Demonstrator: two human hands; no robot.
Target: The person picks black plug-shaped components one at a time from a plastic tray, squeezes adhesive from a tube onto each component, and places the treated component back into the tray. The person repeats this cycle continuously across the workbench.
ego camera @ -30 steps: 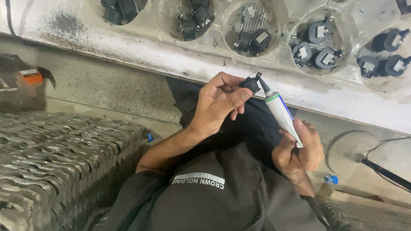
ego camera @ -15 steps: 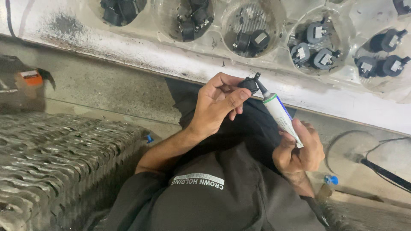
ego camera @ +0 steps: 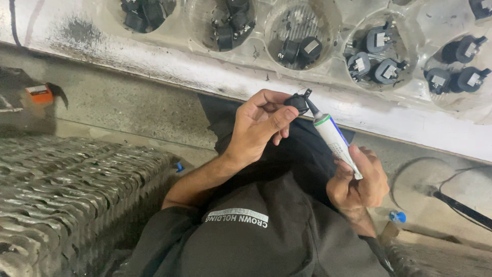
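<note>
Grimy concrete floor fills the view under the seated person's dark-clothed lap, and everything else sits around that lap. Beyond it, along the top, runs a long clear plastic tray (ego camera: pixel 169 56) with round wells, each holding a few small black parts (ego camera: pixel 300 50), apparently kept within arm's reach. To the lap's left lies a stack of ridged metal mesh (ego camera: pixel 61 195); farther left and up sits a small orange block (ego camera: pixel 39 94). To its right a black cable (ego camera: pixel 464 208) crosses the floor, with a small blue cap (ego camera: pixel 397 216) nearer the lap.

Above the lap, the left hand (ego camera: pixel 259 128) is closed around one small black component (ego camera: pixel 296 101), pinched between thumb and fingertips and turned toward the other hand, which seems to steady it for the nozzle. The right hand (ego camera: pixel 359 182) is wrapped around the lower end of a white tube (ego camera: pixel 335 141) with green and blue bands, tilted so its dark tip meets the component.
</note>
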